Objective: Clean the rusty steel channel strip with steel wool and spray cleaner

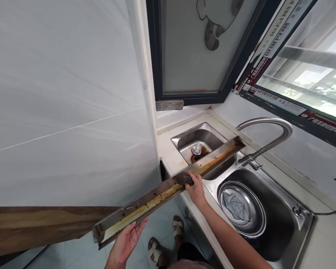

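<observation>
A long, narrow metal tray (145,203), streaked with brown and yellow grease, slants from lower left to upper right, its far end over the left sink basin (184,140). My left hand (126,241) supports the near end from underneath, fingers curled against it. My right hand (196,188) presses a dark steel-wool scourer (185,179) into the middle of the tray, fingers closed on it.
A double steel sink sits in a white counter (170,160); the right basin (280,220) holds a round strainer with a grey cloth (236,204). A curved tap (268,138) rises behind. White tiled wall at left, window frames behind. My sandalled feet (168,239) stand on the tiled floor.
</observation>
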The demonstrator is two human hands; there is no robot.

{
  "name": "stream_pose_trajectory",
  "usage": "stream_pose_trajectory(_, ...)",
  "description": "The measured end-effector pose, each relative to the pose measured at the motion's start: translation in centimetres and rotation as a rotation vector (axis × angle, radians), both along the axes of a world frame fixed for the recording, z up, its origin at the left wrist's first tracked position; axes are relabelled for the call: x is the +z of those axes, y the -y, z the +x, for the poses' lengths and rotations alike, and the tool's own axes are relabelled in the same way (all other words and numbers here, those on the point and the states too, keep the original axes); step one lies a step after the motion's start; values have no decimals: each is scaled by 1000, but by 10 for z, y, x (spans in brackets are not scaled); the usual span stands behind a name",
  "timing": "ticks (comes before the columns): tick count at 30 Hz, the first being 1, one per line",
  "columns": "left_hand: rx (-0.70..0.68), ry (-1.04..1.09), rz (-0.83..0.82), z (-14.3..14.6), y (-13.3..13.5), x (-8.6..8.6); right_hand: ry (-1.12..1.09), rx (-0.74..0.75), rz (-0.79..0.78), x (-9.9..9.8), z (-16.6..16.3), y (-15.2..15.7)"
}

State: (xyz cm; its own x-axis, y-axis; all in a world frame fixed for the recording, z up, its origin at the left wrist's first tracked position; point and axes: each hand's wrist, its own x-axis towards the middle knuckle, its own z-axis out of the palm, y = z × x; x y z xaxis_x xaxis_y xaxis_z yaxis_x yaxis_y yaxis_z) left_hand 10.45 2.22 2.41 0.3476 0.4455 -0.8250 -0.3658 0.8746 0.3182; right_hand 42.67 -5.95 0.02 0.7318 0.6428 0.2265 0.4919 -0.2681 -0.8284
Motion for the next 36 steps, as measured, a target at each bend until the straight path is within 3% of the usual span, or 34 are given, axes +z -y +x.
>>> stream_pose_trajectory(6, 18, 62, -14, 31, 7, 6, 65, -13, -217, 14, 41, 15)
stream_pose_trajectory(13, 101, 55, 9, 56, 4, 4, 140, 365, -212, 15, 97, 14)
stream_pose_trajectory(19, 48, 129, 24, 49, 5, -1, 277, 273, -392, 28, 95, 10)
stream_pose_trajectory(22, -81, 262, 31, 38, 0, -14, 268, 162, -241, 38, 87, 26)
stream_pose_trajectory(26, -357, 301, 63, 31, -13, -26, 137, 52, 10, 54, 60, 70)
stream_pose_trajectory(32, -846, 175, 100, 44, -22, -8, -104, -306, 143, 69, -28, 149)
stream_pose_trajectory(36, -1185, 159, 47, 71, 2, 6, -223, -498, 210, 76, -89, 194)
